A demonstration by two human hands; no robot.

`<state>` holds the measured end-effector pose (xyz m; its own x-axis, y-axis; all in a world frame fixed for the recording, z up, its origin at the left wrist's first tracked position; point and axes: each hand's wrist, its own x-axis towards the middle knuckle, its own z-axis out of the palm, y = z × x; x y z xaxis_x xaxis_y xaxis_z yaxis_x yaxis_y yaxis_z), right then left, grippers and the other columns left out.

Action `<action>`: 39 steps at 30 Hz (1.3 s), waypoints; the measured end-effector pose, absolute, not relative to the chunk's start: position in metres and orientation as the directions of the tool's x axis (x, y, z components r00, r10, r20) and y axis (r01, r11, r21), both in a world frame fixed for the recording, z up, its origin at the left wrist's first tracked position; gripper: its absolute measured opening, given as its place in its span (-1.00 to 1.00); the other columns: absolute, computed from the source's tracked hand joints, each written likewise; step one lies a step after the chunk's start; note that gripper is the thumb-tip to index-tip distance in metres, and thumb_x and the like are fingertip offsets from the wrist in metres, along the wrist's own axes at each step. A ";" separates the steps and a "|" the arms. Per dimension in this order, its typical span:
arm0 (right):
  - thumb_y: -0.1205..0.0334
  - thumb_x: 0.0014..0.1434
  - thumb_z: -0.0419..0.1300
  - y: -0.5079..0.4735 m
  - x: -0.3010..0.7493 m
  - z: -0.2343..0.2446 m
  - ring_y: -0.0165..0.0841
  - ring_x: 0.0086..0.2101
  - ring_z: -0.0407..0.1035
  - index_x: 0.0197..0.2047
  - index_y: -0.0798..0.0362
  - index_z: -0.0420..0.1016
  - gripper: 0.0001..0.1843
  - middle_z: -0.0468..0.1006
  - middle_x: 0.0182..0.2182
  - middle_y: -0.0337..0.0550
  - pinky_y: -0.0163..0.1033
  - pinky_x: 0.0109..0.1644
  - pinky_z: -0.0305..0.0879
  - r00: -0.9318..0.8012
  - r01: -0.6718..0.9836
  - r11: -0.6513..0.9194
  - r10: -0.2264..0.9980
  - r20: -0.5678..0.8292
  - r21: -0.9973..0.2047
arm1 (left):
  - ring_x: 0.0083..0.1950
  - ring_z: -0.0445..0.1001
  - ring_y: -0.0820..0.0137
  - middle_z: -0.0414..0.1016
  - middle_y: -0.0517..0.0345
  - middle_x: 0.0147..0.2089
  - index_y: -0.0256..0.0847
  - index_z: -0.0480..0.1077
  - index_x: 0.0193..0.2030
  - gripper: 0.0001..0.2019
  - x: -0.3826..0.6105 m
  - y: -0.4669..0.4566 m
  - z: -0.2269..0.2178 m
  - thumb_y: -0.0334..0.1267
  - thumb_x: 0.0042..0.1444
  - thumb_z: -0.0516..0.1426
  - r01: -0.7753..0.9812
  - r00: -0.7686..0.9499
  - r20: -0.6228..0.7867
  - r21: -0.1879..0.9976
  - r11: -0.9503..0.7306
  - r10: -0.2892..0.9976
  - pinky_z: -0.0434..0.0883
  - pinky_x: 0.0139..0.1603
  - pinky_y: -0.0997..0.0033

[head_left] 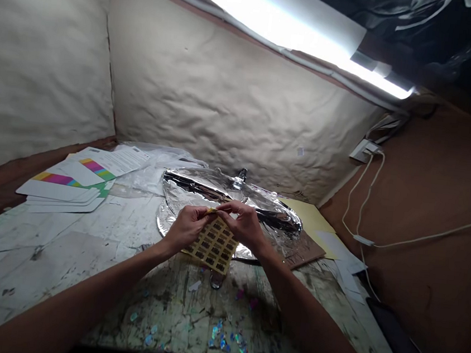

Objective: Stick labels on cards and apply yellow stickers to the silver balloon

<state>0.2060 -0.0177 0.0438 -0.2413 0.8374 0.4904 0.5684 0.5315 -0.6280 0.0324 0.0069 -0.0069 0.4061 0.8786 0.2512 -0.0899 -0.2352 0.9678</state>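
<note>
A yellow sticker sheet (213,246) with rows of dark rectangular labels hangs between my hands over the table. My left hand (185,229) grips its upper left edge, fingers closed. My right hand (245,224) pinches at the sheet's top edge with thumb and forefinger. Just behind the hands lies a flat silver foil balloon (266,205) on the worn, paint-marked table (63,254).
White cards with rainbow stripes (70,181) are stacked at the left, with clear plastic bags (147,173) behind them. Yellow paper (311,218) and brown card (301,248) lie at the right. Shiny confetti bits (222,338) are scattered near me. White cables (362,212) hang on the right wall.
</note>
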 end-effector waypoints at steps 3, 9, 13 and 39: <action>0.28 0.17 0.24 -0.019 0.204 0.044 -0.33 -0.32 0.48 -0.26 0.03 0.60 -0.90 0.61 -0.33 -0.15 -0.25 -0.19 0.35 -0.229 0.632 0.577 0.777 0.587 -0.518 | -0.48 0.36 0.46 0.45 0.19 -0.48 -0.32 0.48 -0.39 -0.68 0.031 0.006 -0.003 -0.04 0.11 0.17 -0.027 0.393 0.274 0.958 -0.286 0.878 0.25 -0.49 0.56; 0.28 0.20 0.22 -0.022 0.206 0.038 -0.28 -0.24 0.43 -0.25 0.00 0.58 -0.91 0.58 -0.30 -0.14 -0.19 -0.10 0.32 -0.223 0.713 0.576 0.727 0.650 -0.400 | -0.53 0.30 0.51 0.38 0.23 -0.55 -0.31 0.41 -0.52 -0.63 0.029 0.010 -0.004 -0.01 0.08 0.19 0.104 0.352 0.251 0.947 -0.304 0.902 0.20 -0.55 0.58; 0.30 0.19 0.21 -0.028 0.206 0.042 -0.26 -0.11 0.40 -0.28 0.01 0.55 -0.92 0.51 -0.15 -0.09 -0.15 -0.02 0.33 -0.168 0.680 0.582 0.716 0.678 -0.446 | -0.54 0.35 0.45 0.44 0.17 -0.53 -0.33 0.48 -0.48 -0.58 0.032 0.011 -0.005 0.08 0.06 0.19 0.069 0.389 0.145 0.980 -0.186 0.910 0.24 -0.56 0.54; 0.02 -0.09 0.37 -0.029 0.255 -0.001 -0.52 -0.72 0.16 -0.38 0.10 0.41 -0.65 0.44 -0.65 -0.27 -0.43 -0.68 -0.08 -0.197 0.254 -0.270 0.926 -0.323 -0.929 | -0.43 0.53 0.24 0.61 -0.08 -0.39 -0.31 0.56 -0.44 -0.53 -0.038 0.065 0.009 0.11 -0.34 0.38 0.483 0.505 -0.356 0.872 0.085 0.787 0.41 -0.48 0.44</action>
<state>0.2552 -0.0287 -0.0009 -0.1969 0.9256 -0.3233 0.2544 -0.2703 -0.9286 -0.0376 0.0653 0.0086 0.5045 0.7866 -0.3560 0.4826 0.0850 0.8717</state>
